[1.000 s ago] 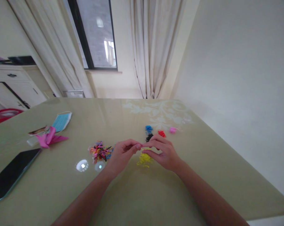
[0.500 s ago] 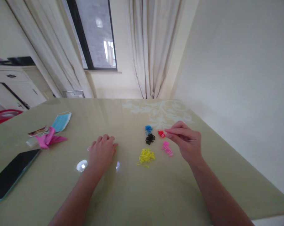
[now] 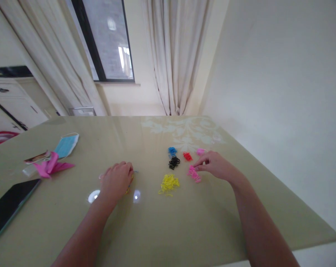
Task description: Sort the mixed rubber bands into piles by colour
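Note:
My right hand point(image 3: 216, 167) reaches to a small pile of pink rubber bands point(image 3: 194, 174), its thumb and forefinger pinched together at the pile's far edge. My left hand point(image 3: 116, 181) rests on the table with its fingers curled down and together. Yellow and blue bits of rubber bands point(image 3: 131, 181) peek out beside its fingers; the rest lies hidden underneath. Between the hands are loose piles of yellow bands point(image 3: 169, 183), black bands point(image 3: 174, 162), blue bands point(image 3: 172, 151) and red bands point(image 3: 187, 156). A lighter pink pile point(image 3: 200, 151) shows just beyond my right hand.
On the left of the glossy table point(image 3: 157, 230) lie a phone point(image 3: 12, 207), a folded pink paper shape point(image 3: 52, 167) and a blue face mask point(image 3: 68, 145). A white wall point(image 3: 282, 111) runs along the right side, and curtains point(image 3: 173, 55) hang behind the table.
My right hand has moved from beside the red bands nearer to me, onto the pink pile. The lighter pink pile has come into sight, and coloured bands now show beside my left fingers.

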Action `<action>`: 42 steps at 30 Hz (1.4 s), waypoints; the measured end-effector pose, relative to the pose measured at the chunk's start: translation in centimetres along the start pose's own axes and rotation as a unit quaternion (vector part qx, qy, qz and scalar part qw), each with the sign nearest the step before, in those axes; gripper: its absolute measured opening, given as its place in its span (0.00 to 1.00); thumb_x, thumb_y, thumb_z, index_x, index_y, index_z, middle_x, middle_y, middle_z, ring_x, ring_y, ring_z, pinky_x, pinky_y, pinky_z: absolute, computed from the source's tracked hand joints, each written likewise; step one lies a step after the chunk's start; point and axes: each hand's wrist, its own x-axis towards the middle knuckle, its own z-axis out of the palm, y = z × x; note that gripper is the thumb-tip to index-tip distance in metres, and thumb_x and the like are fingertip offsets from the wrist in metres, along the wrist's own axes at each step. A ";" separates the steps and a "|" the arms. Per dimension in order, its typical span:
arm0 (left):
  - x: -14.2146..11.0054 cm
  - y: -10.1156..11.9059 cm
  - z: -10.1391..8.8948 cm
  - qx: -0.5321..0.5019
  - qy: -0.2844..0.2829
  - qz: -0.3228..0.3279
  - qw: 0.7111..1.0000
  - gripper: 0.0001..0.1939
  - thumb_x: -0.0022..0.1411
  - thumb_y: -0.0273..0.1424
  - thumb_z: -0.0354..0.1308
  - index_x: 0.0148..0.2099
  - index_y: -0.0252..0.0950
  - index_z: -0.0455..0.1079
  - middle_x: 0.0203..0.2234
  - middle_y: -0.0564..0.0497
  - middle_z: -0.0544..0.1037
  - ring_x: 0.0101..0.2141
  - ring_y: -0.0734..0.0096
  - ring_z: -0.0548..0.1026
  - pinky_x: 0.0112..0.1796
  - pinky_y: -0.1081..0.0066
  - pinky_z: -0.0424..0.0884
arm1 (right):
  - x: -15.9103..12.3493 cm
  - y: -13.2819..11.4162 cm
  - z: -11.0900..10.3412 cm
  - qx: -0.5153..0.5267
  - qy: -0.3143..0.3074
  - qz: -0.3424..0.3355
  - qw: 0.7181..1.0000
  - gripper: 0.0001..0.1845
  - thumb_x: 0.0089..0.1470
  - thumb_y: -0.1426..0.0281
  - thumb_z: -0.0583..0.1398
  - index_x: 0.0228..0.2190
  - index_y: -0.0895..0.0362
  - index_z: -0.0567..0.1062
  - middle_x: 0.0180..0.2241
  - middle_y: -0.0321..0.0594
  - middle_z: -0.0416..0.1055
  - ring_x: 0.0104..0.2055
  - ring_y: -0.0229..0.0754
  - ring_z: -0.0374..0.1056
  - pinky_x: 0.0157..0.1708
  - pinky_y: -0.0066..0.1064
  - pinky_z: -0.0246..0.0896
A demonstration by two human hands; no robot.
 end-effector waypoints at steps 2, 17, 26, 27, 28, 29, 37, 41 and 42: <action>0.0 0.1 -0.1 -0.003 0.005 -0.004 1.000 0.15 0.72 0.32 0.46 0.41 0.39 0.75 0.41 0.44 0.81 0.45 0.51 0.79 0.45 0.57 0.71 | 0.1 0.1 0.1 -0.015 -0.022 0.026 0.999 0.08 0.51 0.67 0.67 0.27 0.55 0.88 0.19 0.36 0.74 0.23 0.36 0.58 0.27 0.32 0.50; -0.1 0.4 -0.4 -0.019 0.078 0.006 0.997 0.16 0.71 0.33 0.46 0.41 0.38 0.76 0.41 0.43 0.83 0.45 0.49 0.80 0.47 0.54 0.71 | 0.3 0.5 0.3 -0.113 0.034 0.052 0.992 0.11 0.55 0.66 0.65 0.27 0.56 0.87 0.27 0.41 0.80 0.29 0.42 0.70 0.31 0.32 0.56; 0.2 1.2 -0.6 -0.428 0.093 0.039 0.898 0.15 0.66 0.44 0.56 0.41 0.39 0.77 0.34 0.49 0.84 0.35 0.63 0.80 0.39 0.66 0.75 | 1.1 -3.9 4.3 -0.023 0.160 -0.103 0.981 0.12 0.64 0.63 0.64 0.34 0.56 0.85 0.29 0.40 0.75 0.29 0.39 0.66 0.33 0.31 0.58; 0.1 1.5 -0.7 -0.483 0.080 0.055 0.870 0.16 0.65 0.46 0.58 0.41 0.38 0.77 0.34 0.49 0.84 0.36 0.63 0.80 0.40 0.66 0.75 | 1.1 -4.5 5.1 0.009 0.160 -0.121 0.980 0.12 0.64 0.62 0.64 0.35 0.56 0.85 0.29 0.39 0.75 0.29 0.39 0.65 0.32 0.31 0.58; 0.0 1.9 -0.7 -0.527 0.071 0.069 0.844 0.17 0.64 0.46 0.60 0.40 0.38 0.77 0.34 0.48 0.85 0.36 0.63 0.81 0.40 0.66 0.76 | 1.0 -5.0 5.9 0.037 0.157 -0.134 0.978 0.13 0.63 0.60 0.65 0.36 0.56 0.84 0.29 0.39 0.75 0.28 0.38 0.64 0.32 0.30 0.58; -0.2 2.4 -0.8 -0.560 0.064 0.080 0.822 0.17 0.63 0.47 0.61 0.40 0.38 0.78 0.35 0.48 0.85 0.37 0.63 0.81 0.41 0.67 0.76 | 0.9 -5.4 6.6 0.062 0.153 -0.143 0.976 0.14 0.62 0.59 0.66 0.38 0.56 0.84 0.30 0.38 0.75 0.27 0.37 0.63 0.31 0.30 0.59; -1.8 5.4 -0.9 -0.653 -0.018 0.109 0.750 0.16 0.61 0.45 0.65 0.40 0.36 0.79 0.33 0.49 0.83 0.34 0.68 0.78 0.38 0.69 0.75 | 0.2 -6.8 9.0 0.122 0.137 -0.204 0.962 0.11 0.62 0.61 0.67 0.39 0.57 0.83 0.32 0.39 0.78 0.28 0.36 0.65 0.31 0.29 0.60; -1.8 5.7 -0.7 -0.640 -0.043 0.116 0.758 0.17 0.63 0.46 0.62 0.41 0.36 0.78 0.35 0.47 0.84 0.36 0.66 0.79 0.39 0.68 0.75 | 0.2 -6.7 8.4 0.138 0.150 -0.216 0.955 0.08 0.64 0.66 0.65 0.36 0.56 0.83 0.29 0.37 0.77 0.28 0.36 0.65 0.31 0.29 0.60; -1.7 5.6 -0.6 -0.629 -0.042 0.122 0.767 0.18 0.65 0.46 0.60 0.42 0.36 0.78 0.36 0.47 0.84 0.36 0.66 0.79 0.39 0.68 0.75 | 0.2 -6.6 8.1 0.142 0.157 -0.212 0.954 0.08 0.64 0.66 0.65 0.36 0.56 0.83 0.28 0.37 0.77 0.27 0.36 0.65 0.31 0.29 0.59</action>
